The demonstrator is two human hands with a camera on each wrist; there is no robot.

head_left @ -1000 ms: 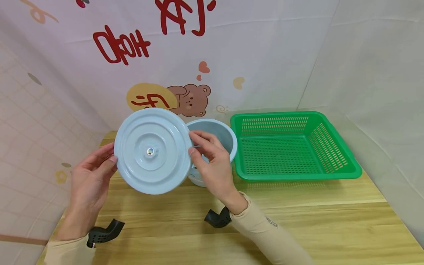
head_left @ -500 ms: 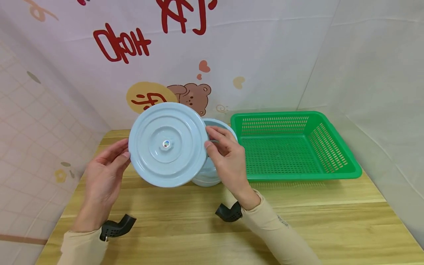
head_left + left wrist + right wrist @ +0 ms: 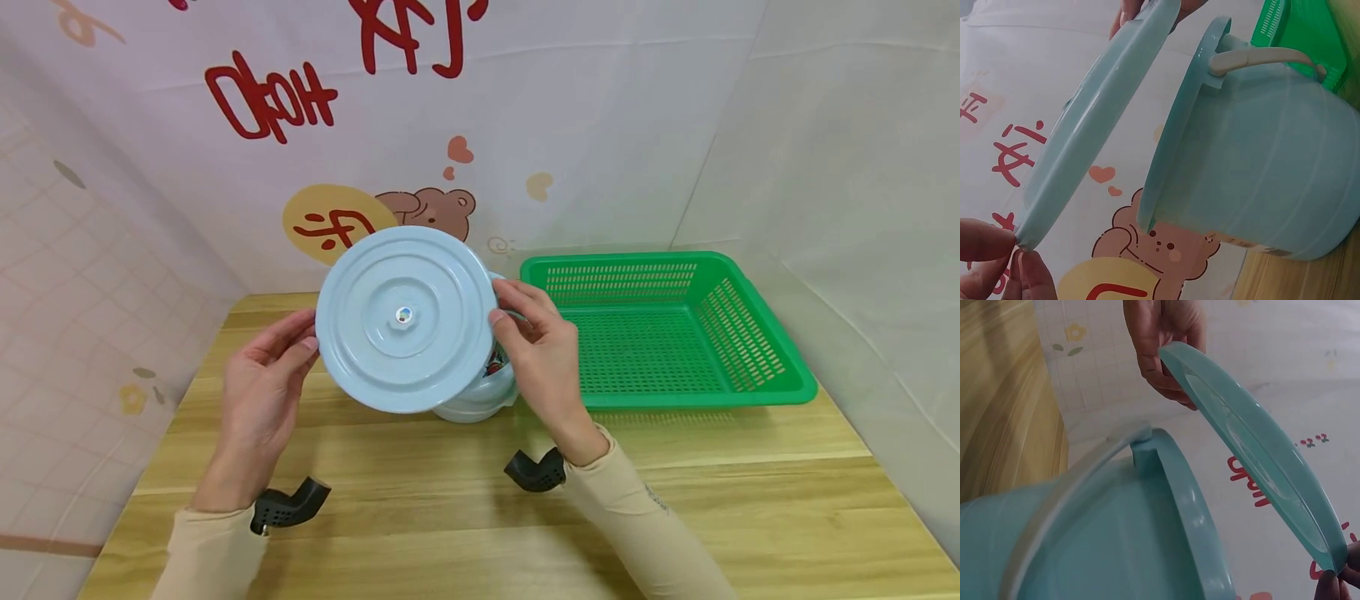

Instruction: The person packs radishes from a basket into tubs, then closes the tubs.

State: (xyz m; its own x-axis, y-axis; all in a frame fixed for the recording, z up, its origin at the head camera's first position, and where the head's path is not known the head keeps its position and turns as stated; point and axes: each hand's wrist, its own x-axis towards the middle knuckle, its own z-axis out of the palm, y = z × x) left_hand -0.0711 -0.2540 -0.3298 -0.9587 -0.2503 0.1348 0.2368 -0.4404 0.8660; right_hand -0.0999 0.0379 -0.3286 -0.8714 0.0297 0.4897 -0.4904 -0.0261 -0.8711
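Observation:
A round light-blue lid [image 3: 450,333] with stepped rings and a small centre knob is held tilted in the air by both hands. My left hand [image 3: 262,383] pinches its left edge between thumb and fingers; my right hand [image 3: 543,358] pinches the right edge. Behind and below the lid stands a light-blue bucket [image 3: 468,408], mostly covered by it in the head view. From the left wrist the bucket [image 3: 1272,156] shows its rim and a pale carrying handle [image 3: 1260,57], with the lid [image 3: 1094,125] apart from that rim. The right wrist view shows the lid's underside [image 3: 1260,456].
A green slotted plastic basket [image 3: 630,350] stands right of the bucket on the wooden table [image 3: 420,517]. Behind the table hangs a white printed cloth [image 3: 615,108] with red characters and a bear. A dark camera mount [image 3: 288,504] sits on the left wrist.
Both hands have carried the lid rightward and slightly up, so it now overlaps more of the bucket in the head view. The basket and bucket stay in place.

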